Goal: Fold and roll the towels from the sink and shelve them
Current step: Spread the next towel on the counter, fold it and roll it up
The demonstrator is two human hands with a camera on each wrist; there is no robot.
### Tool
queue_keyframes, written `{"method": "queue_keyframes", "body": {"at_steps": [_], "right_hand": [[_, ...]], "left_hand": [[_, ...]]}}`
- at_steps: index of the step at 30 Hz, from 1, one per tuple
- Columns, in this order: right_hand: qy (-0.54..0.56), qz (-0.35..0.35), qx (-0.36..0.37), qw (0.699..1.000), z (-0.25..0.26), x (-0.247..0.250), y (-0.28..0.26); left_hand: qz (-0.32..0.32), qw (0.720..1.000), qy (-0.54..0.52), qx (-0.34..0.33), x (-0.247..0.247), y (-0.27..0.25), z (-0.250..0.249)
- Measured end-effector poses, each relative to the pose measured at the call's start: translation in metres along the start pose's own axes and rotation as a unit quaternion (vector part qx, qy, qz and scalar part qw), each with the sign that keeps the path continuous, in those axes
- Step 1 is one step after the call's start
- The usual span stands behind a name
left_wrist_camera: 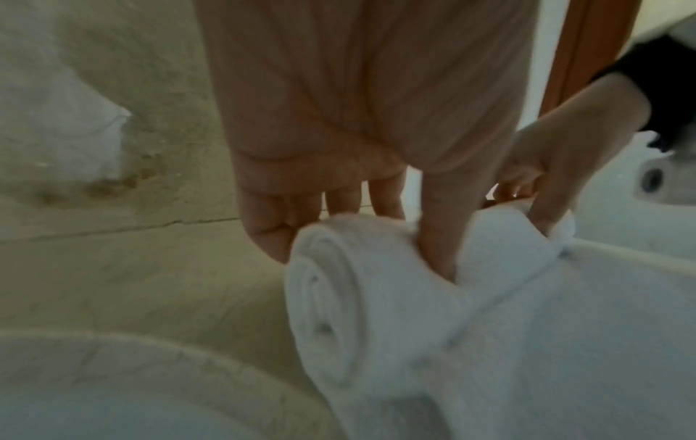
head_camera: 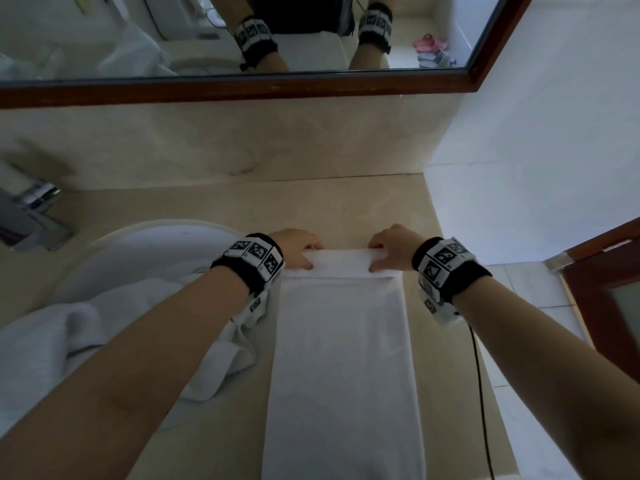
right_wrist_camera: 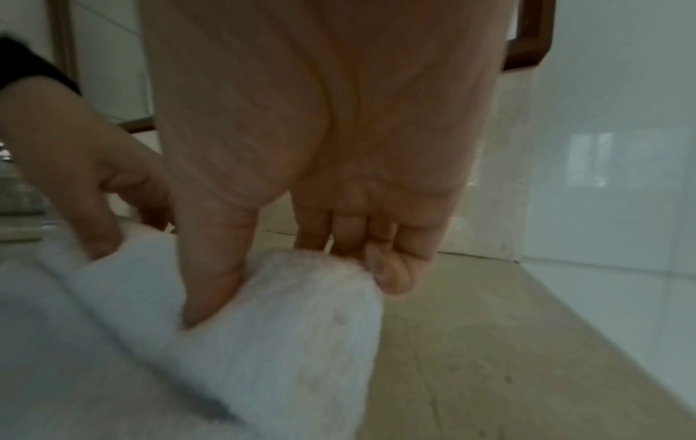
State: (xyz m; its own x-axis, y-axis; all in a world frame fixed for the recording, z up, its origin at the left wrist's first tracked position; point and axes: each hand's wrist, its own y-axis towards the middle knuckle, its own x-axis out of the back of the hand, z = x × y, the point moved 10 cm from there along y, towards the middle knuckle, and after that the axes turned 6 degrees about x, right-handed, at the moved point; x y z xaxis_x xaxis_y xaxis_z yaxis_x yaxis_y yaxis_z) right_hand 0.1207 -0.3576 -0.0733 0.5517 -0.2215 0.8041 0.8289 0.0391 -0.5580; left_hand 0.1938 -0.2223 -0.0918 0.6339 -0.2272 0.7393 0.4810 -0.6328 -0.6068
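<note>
A white towel (head_camera: 343, 358) lies folded into a long strip on the beige counter (head_camera: 242, 206), its far end wound into a small roll (head_camera: 341, 259). My left hand (head_camera: 298, 247) grips the roll's left end, thumb on the near side and fingers behind it. My right hand (head_camera: 389, 247) grips the right end the same way. The left wrist view shows the roll's spiral end (left_wrist_camera: 327, 321) with my thumb (left_wrist_camera: 440, 235) pressed into it. In the right wrist view my thumb (right_wrist_camera: 214, 268) and fingers (right_wrist_camera: 361, 238) pinch the roll (right_wrist_camera: 286, 327).
Another white towel (head_camera: 69, 341) lies crumpled in the round sink (head_camera: 145, 244) on the left. A chrome tap (head_camera: 31, 216) stands at the far left. A wood-framed mirror (head_camera: 242, 88) hangs above the backsplash. White wall tiles (head_camera: 536, 150) bound the counter on the right, with a brown door (head_camera: 609, 289) beyond.
</note>
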Motion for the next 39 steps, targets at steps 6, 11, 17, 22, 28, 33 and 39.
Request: {"method": "queue_keyframes", "body": {"at_steps": [6, 11, 17, 22, 28, 33, 39], "right_hand": [[-0.068, -0.111, -0.005, 0.992, 0.012, 0.011, -0.007], [0.013, -0.124, -0.003, 0.992, 0.005, 0.005, -0.013], [0.085, -0.063, -0.006, 0.994, -0.009, 0.008, -0.010], [0.021, -0.044, 0.003, 0.999, 0.000, 0.001, -0.012], [-0.061, -0.174, -0.015, 0.983, 0.017, 0.007, -0.023], [0.077, -0.121, 0.009, 0.990, 0.005, -0.002, -0.032], [0.024, -0.026, 0.000, 0.999, 0.004, -0.006, -0.033]], "left_hand": [[-0.112, 0.989, 0.098, -0.006, 0.016, -0.008, -0.015], [-0.099, 0.995, 0.019, 0.001, 0.014, -0.011, -0.014], [-0.049, 0.997, -0.053, 0.043, 0.025, -0.009, 0.007], [-0.007, 1.000, -0.007, 0.023, 0.001, -0.008, -0.006], [-0.186, 0.980, 0.063, 0.020, 0.017, -0.024, -0.022], [-0.079, 0.990, -0.115, 0.036, 0.015, -0.028, -0.007], [-0.039, 0.994, -0.089, 0.052, 0.005, -0.032, 0.001]]}}
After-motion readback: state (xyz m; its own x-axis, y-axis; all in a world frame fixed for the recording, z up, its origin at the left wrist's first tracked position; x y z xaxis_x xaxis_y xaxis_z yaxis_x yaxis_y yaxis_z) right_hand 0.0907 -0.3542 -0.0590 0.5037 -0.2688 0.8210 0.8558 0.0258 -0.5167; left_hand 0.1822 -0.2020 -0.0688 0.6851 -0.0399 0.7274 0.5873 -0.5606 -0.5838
